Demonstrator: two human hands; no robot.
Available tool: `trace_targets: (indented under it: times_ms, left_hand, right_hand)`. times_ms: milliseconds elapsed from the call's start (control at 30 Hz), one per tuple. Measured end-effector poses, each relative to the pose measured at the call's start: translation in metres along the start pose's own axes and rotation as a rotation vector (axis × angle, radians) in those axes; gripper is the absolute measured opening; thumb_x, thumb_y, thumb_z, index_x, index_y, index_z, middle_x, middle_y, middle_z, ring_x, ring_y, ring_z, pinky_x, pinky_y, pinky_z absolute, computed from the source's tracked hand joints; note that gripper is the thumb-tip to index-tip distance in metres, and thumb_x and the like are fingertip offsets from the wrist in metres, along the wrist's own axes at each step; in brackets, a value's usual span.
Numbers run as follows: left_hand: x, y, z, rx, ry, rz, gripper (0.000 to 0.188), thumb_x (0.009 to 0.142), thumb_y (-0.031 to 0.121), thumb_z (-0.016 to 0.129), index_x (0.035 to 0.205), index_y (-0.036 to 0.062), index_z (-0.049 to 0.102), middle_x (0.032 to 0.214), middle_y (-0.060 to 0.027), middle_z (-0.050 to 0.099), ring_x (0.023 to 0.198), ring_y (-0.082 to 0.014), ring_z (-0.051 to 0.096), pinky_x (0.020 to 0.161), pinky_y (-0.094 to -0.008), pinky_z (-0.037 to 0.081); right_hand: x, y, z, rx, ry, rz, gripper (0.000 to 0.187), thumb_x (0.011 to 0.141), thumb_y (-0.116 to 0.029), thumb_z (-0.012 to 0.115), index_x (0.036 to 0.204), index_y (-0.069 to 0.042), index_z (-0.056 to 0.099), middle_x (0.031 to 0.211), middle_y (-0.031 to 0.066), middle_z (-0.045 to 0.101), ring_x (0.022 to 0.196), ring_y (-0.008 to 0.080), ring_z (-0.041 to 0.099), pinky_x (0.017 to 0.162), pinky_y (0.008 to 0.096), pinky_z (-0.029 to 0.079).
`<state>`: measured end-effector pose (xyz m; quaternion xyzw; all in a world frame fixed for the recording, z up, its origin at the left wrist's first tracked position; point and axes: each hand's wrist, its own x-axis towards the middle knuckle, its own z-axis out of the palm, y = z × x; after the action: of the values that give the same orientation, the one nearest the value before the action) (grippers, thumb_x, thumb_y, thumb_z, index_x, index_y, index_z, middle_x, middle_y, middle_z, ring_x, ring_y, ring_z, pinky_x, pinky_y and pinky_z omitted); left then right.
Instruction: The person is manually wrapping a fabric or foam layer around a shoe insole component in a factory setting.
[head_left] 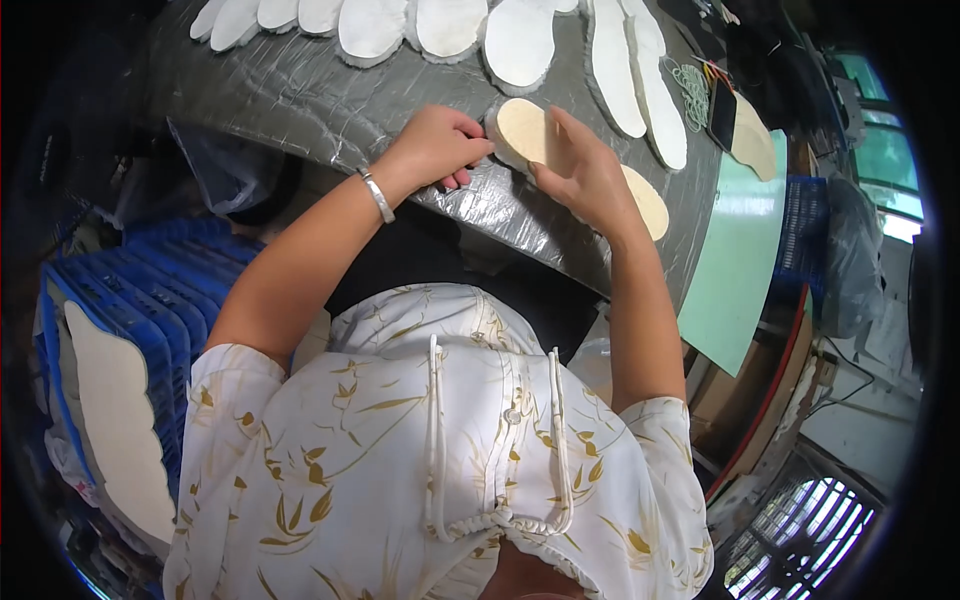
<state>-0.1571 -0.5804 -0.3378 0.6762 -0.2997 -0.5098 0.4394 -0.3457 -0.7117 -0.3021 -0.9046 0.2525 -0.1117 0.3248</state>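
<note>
My right hand [590,178] grips a cream insole [524,128] with a grey fluffy edge, thumb on the near side and fingers over the far side. My left hand [440,150] is closed, fingers curled, its fingertips at the insole's left edge. Whatever it pinches there, if anything, is too small to make out. Past my right wrist a rounded cream piece [647,203] lies on the table; my hand hides whether it belongs to the same insole.
Several white insoles [519,45] with fluffy rims line the far side of the foil-like covered table [330,105]. To the right are tangled green cord [692,95], a dark phone-like slab [722,115] and a pale green sheet [738,250]. Blue crates [150,290] stand at left.
</note>
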Motion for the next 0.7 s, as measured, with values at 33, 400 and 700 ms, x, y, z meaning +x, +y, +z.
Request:
trace_targets:
  times_ms: [33,400,700]
  left_hand:
    - [0.0019,0.0016,0.0016,-0.011,-0.010,-0.014,0.043,0.087,0.020,0.072,0.118,-0.0094,0.062,0.080,-0.0076,0.067,0.055,-0.0095,0.062,0.042,-0.0225,0.048]
    - [0.0059,0.0027,0.0071,-0.094,0.057,-0.062,0.019,0.087,0.014,0.067,0.096,-0.0025,0.067,0.071,-0.0055,0.066,0.048,-0.0088,0.057,0.036,-0.0219,0.040]
    - [0.0083,0.0000,0.0060,-0.101,0.064,-0.079,0.015,0.087,0.013,0.065,0.092,-0.0008,0.066,0.070,-0.0057,0.065,0.047,-0.0098,0.059,0.037,-0.0220,0.040]
  right_hand:
    - [0.0004,-0.0014,-0.0003,0.000,0.001,0.018,0.071,0.078,-0.018,0.075,0.140,0.002,0.048,0.127,0.0230,0.062,0.118,0.0329,0.061,0.101,0.0371,0.046]
    - [0.0000,0.0018,0.0023,0.027,0.041,0.013,0.070,0.076,-0.021,0.077,0.137,0.002,0.051,0.127,0.0243,0.061,0.116,0.0363,0.061,0.099,0.0392,0.048]
    - [-0.0009,0.0017,0.0012,0.005,0.041,0.019,0.067,0.078,-0.016,0.077,0.137,0.002,0.052,0.127,0.0201,0.064,0.116,0.0281,0.062,0.099,0.0354,0.047]
